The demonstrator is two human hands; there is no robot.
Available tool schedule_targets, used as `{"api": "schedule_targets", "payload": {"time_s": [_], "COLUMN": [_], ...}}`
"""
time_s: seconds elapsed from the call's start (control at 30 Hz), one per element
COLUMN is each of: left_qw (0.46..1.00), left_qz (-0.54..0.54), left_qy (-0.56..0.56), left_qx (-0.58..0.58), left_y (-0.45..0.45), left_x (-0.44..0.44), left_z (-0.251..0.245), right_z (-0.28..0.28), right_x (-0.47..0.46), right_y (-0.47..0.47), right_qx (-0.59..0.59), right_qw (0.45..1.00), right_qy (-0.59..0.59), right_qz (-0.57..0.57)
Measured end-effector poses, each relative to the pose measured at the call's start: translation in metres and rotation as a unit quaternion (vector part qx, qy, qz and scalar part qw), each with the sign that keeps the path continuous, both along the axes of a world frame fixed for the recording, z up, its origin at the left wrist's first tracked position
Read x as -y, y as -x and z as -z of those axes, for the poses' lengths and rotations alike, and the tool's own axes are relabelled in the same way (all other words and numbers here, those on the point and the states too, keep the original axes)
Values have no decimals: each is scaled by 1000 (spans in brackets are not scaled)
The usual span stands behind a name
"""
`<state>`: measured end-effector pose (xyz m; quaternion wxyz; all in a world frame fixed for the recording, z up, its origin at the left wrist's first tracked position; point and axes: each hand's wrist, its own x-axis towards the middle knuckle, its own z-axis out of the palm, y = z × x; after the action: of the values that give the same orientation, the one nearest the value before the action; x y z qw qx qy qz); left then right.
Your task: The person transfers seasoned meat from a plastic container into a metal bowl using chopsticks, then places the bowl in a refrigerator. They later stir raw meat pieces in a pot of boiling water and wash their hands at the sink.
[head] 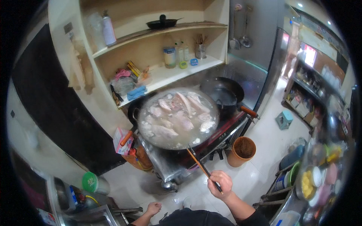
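A large wok [150, 142] full of cloudy liquid stands on the stove. Pale pieces of meat [185, 121] lie in the liquid, with whitish foam [207, 126] among them. My right hand [221, 183] is closed around a pair of chopsticks [199, 163], one light brown and one dark, whose far ends are at the wok's near rim. Low at the lower left of centre, my left hand [154, 208] is away from the wok, its fingers curled; nothing can be made out in it.
A second dark wok [223, 91] sits behind, right of the first. An orange bucket [241, 152] stands on the floor right of the stove, a green-lidded bucket [94, 183] at the left. Shelves [169, 75] with bottles rise behind; a crowded counter [292, 195] is at the right.
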<state>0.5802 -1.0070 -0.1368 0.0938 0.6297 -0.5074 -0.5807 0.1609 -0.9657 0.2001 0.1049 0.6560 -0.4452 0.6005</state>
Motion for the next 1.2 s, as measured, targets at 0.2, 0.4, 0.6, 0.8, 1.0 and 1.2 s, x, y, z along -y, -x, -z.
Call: {"api": "schedule_targets", "payload": {"time_s": [0.2,0.4,0.6,0.8,1.0,1.2], "left_qw": [993,973,971,954,972,956], "left_qz": [-6,-81,-84,-161,-113,-224], "left_qy": [-18,-87,-74,-88,-47,-75], "left_qx": [-114,-199,-212,-237,-200,-174], "left_y": [40,55,55,32,12,11], "left_x": [30,46,59,55,48,34], "left_z": [-19,-41,-42,-32,-34,-58], "right_z": [25,88,169,237,243,214], "right_x": [15,74,157,182,183,167], "right_y": [-32,-61,-92,-93,-99,-101], "right_qx": [-103,-315,-420,-433,-436,-374], "right_qw": [986,918,844,817,775,772], "right_qy": [-56,-175,-283,-360,-455,-502], "right_qz": [-115,-164,-178,-125,-34,-111]}}
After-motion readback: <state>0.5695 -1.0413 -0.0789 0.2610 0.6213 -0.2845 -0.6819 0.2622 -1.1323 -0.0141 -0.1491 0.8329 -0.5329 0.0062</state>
